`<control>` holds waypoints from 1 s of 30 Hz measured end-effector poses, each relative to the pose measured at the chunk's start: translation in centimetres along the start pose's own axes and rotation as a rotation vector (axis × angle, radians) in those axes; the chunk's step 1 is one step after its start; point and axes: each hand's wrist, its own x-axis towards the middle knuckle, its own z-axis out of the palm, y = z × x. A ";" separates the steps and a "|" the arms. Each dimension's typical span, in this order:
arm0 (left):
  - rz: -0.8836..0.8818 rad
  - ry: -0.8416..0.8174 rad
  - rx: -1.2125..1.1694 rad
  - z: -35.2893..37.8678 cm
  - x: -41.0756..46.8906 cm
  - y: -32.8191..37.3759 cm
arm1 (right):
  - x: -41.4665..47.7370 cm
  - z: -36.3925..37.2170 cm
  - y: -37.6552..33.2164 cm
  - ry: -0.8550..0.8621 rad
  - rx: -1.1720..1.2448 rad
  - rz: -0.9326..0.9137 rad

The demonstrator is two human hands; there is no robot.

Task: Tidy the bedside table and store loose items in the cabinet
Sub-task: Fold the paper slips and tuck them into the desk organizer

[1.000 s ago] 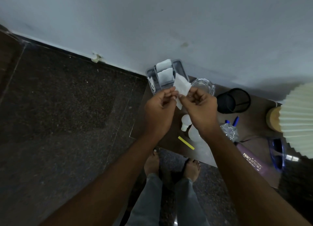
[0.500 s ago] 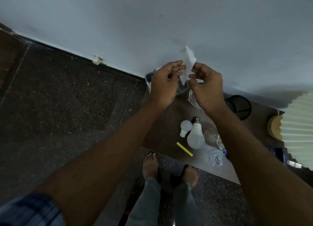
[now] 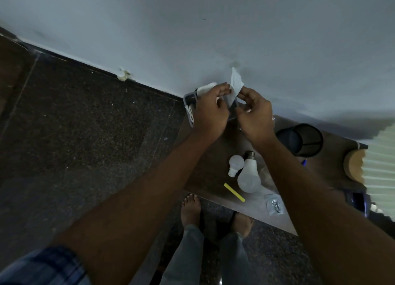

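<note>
Both hands pinch one white tissue (image 3: 235, 82) that sticks up between them. My left hand (image 3: 210, 111) holds its left edge and my right hand (image 3: 255, 116) its right edge. They hover over a grey plastic organiser tray (image 3: 190, 102) at the far left corner of the brown bedside table (image 3: 210, 178). More white tissue (image 3: 205, 88) pokes out of the tray; the hands hide most of the tray. Nearer me on the table lie a small white bulb (image 3: 235, 165), a larger white bulb (image 3: 249, 175), a yellow stick (image 3: 234, 192) and a small clear bag of screws (image 3: 274, 204).
A black mesh pen cup (image 3: 303, 140) lies on its side at the back of the table. A pleated lamp shade (image 3: 380, 169) over a wooden base (image 3: 353, 165) fills the right edge. The wall runs close behind; my bare feet (image 3: 191, 209) stand on dark stone floor.
A second ago both hands held the tissue low over the table; they have since risen and reached toward the tray, uncovering the bulbs. Little has moved in the last half second.
</note>
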 end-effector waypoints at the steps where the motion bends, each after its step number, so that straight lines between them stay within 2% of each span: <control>1: 0.008 -0.002 0.019 0.1 -0.1 -0.1 | 0.1 0.0 0.1 -0.001 0.007 0.005; 6: 0.070 0.042 0.146 0.7 -1.0 -0.8 | 0.3 0.0 0.9 0.038 0.015 0.063; 14: 0.052 0.019 0.101 0.8 -2.2 -0.3 | -0.1 -1.1 1.1 0.019 -0.025 0.034; 20: 0.016 -0.105 0.026 -1.2 -4.9 1.0 | -1.5 -1.8 0.6 0.092 -0.058 -0.020; 23: -0.015 -0.077 0.020 -1.8 -6.6 0.7 | -2.6 -2.0 0.5 0.117 -0.056 -0.031; 26: -0.143 0.011 -0.042 -1.8 -8.1 -0.5 | -3.6 -1.7 0.8 0.106 -0.068 -0.010; 30: -0.416 0.189 -0.117 -1.8 -9.4 -3.0 | -3.9 -0.8 1.4 0.039 -0.144 0.051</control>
